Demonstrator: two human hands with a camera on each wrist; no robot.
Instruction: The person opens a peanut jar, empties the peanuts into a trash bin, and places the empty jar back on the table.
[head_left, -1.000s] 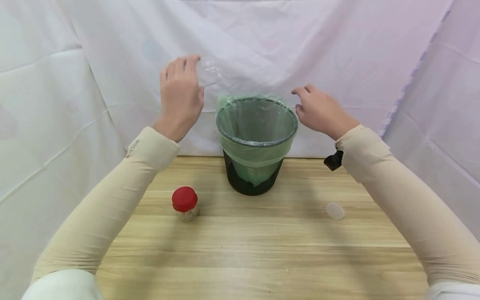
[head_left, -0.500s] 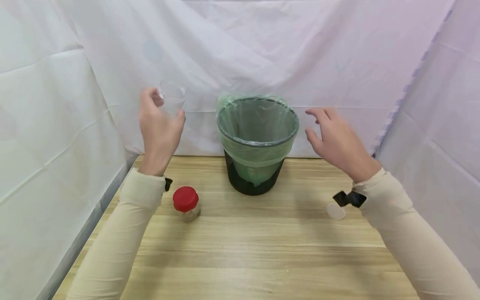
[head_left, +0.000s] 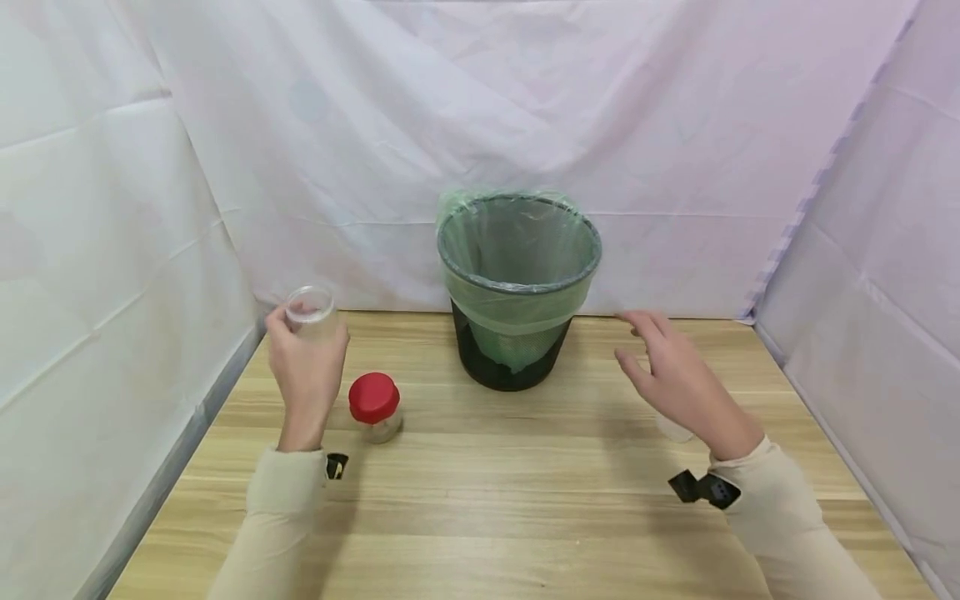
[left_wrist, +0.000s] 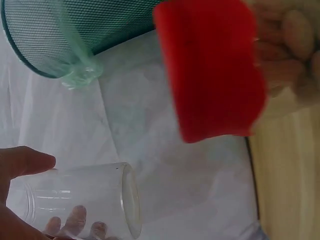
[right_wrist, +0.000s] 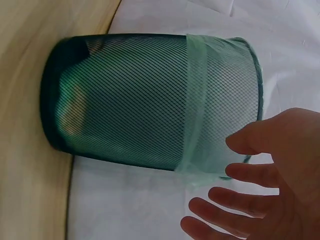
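At frame left, the left grip grasps a clear cylindrical cup upright; the right grip, released, is farther away.

Clear cup in left hand, red-topped jar, mesh bin

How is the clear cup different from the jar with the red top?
The jar wears a red top; the clear cup has none.
The jar stands on the table; the clear cup is up in the left hand.
Pale lumps show inside the jar; nothing shows inside the clear cup.
Both have see-through sides.
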